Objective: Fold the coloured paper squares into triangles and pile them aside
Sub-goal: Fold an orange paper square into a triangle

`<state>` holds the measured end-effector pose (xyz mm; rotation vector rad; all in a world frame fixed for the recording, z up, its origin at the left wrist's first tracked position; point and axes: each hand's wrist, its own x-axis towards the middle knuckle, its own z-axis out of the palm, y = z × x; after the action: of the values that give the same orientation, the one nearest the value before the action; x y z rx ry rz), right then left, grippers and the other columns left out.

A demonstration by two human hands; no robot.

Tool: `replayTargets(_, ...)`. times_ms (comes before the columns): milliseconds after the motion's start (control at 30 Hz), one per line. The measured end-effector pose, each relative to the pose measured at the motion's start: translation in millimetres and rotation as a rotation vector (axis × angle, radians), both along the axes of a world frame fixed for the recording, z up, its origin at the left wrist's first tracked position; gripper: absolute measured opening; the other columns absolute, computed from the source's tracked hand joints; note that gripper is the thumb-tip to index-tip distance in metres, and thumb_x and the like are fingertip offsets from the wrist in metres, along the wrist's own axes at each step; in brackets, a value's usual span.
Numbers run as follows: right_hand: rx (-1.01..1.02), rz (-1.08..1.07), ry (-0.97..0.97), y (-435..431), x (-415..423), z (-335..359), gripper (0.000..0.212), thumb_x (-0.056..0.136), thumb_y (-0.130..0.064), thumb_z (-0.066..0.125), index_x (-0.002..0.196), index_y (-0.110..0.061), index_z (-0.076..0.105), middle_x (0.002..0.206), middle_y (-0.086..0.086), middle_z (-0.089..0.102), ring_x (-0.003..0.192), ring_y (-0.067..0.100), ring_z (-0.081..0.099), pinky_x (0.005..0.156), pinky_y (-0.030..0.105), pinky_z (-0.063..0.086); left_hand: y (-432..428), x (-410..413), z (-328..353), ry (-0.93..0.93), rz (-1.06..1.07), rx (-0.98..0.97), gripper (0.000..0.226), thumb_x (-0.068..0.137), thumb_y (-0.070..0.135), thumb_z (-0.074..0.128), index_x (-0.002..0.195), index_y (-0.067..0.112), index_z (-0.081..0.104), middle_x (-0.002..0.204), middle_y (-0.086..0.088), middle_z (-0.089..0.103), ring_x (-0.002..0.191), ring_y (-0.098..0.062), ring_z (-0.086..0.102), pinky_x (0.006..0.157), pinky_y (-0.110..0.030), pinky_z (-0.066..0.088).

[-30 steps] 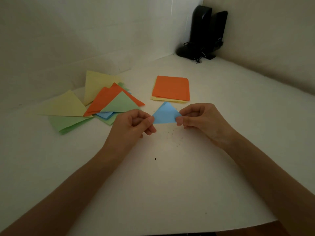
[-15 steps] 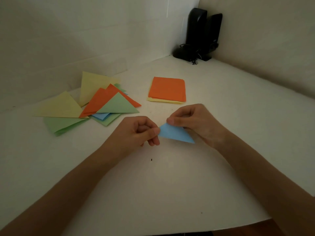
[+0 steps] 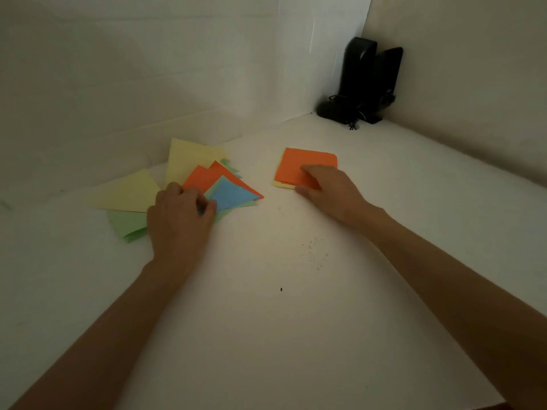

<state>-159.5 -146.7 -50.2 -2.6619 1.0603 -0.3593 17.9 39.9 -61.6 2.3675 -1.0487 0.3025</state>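
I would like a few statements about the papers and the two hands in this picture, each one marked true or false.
1. The blue triangle lies on top of the pile of folded triangles. True.
2. The right hand rests on the orange square. True.
3. The top unfolded sheet is green. False: it is the orange square, with a yellow sheet beneath it.
4. The left hand is far from the papers. False: it is at the pile and pinches a corner of the blue triangle.
5. The black speakers stand in the far corner. True.
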Motion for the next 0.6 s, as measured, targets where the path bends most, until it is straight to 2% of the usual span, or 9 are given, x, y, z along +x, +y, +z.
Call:
replayTargets(67, -0.094, 0.036, -0.006, 0, 7, -2, 0.04, 0.099, -0.034, 0.045, 0.132, -0.013, 0.052, 0.13, 0.009, 0.057, 0.117, 0.026, 0.052, 0.097, 0.033, 0.037, -1, 3, -2, -0.044, 0.041, 0.029, 0.02, 0.087, 0.026, 0.063, 0.098, 0.009, 0.062, 0.103, -0.017, 0.05, 0.098, -0.036, 0.046, 0.076, -0.041, 0.03)
replayTargets(133, -0.207, 0.072, 0.01, 3, 8, -2, 0.03, 0.101, -0.025, 0.04, 0.118, -0.009, 0.06, 0.113, 0.009, 0.065, 0.101, 0.028, 0.058, 0.085, 0.035, 0.04, -4, 4, -3, -0.107, -0.016, -0.008, 0.021, 0.083, 0.012, 0.065, 0.104, 0.01, 0.063, 0.104, -0.019, 0.049, 0.097, -0.037, 0.046, 0.077, -0.042, 0.029)
replayTargets(200, -0.338, 0.066, 0.123, 8, 9, -4, 0.023, 0.1, -0.011, 0.034, 0.107, -0.007, 0.057, 0.102, 0.01, 0.064, 0.083, 0.028, 0.054, 0.069, 0.03, 0.03, -7, 1, -6, -0.226, -0.137, -0.044, 0.033, 0.073, -0.004, 0.066, 0.101, 0.014, 0.069, 0.096, -0.018, 0.052, 0.089, -0.036, 0.048, 0.073, -0.039, 0.027)
replayTargets(267, -0.408, 0.023, 0.157, 13, 9, -5, 0.017, 0.098, -0.004, 0.032, 0.095, -0.008, 0.048, 0.092, 0.012, 0.061, 0.07, 0.026, 0.046, 0.062, 0.028, 0.02, -9, -4, -4, -0.307, -0.163, -0.081, 0.041, 0.066, -0.007, 0.066, 0.102, 0.013, 0.069, 0.093, -0.017, 0.053, 0.083, -0.033, 0.047, 0.069, -0.035, 0.022)
replayTargets(367, -0.397, 0.005, 0.102, 15, 10, -2, 0.015, 0.1, -0.011, 0.032, 0.088, -0.011, 0.041, 0.081, 0.01, 0.057, 0.066, 0.026, 0.045, 0.061, 0.029, 0.019, -5, -11, 8, -0.285, -0.215, -0.216, 0.028, 0.068, 0.002, 0.051, 0.093, 0.007, 0.062, 0.091, -0.015, 0.053, 0.079, -0.03, 0.048, 0.068, -0.031, 0.024)
replayTargets(433, -0.362, 0.001, 0.06, 14, 10, -2, 0.016, 0.101, -0.015, 0.033, 0.086, -0.011, 0.04, 0.074, 0.006, 0.048, 0.065, 0.026, 0.043, 0.061, 0.029, 0.02, -2, -16, 12, -0.251, -0.452, -0.272, 0.025, 0.071, 0.007, 0.042, 0.084, 0.006, 0.063, 0.088, -0.012, 0.058, 0.078, -0.026, 0.052, 0.068, -0.03, 0.032)
replayTargets(500, -0.347, -0.003, 0.016, 15, 7, -2, 0.018, 0.1, -0.015, 0.034, 0.085, -0.01, 0.041, 0.07, 0.005, 0.043, 0.063, 0.027, 0.043, 0.06, 0.031, 0.022, -2, -22, 5, -0.263, -0.668, -0.143, 0.034, 0.075, 0.015, 0.04, 0.09, 0.007, 0.069, 0.095, -0.008, 0.066, 0.086, -0.026, 0.059, 0.074, -0.033, 0.039)
replayTargets(600, -0.347, 0.008, -0.072, 17, 0, -3, 0.019, 0.098, -0.013, 0.039, 0.084, -0.004, 0.047, 0.064, 0.009, 0.044, 0.059, 0.029, 0.043, 0.055, 0.036, 0.028, -7, -23, -9, -0.264, -0.699, 0.081, 0.044, 0.085, 0.035, 0.037, 0.101, 0.011, 0.071, 0.104, -0.003, 0.071, 0.095, -0.023, 0.065, 0.085, -0.032, 0.033)
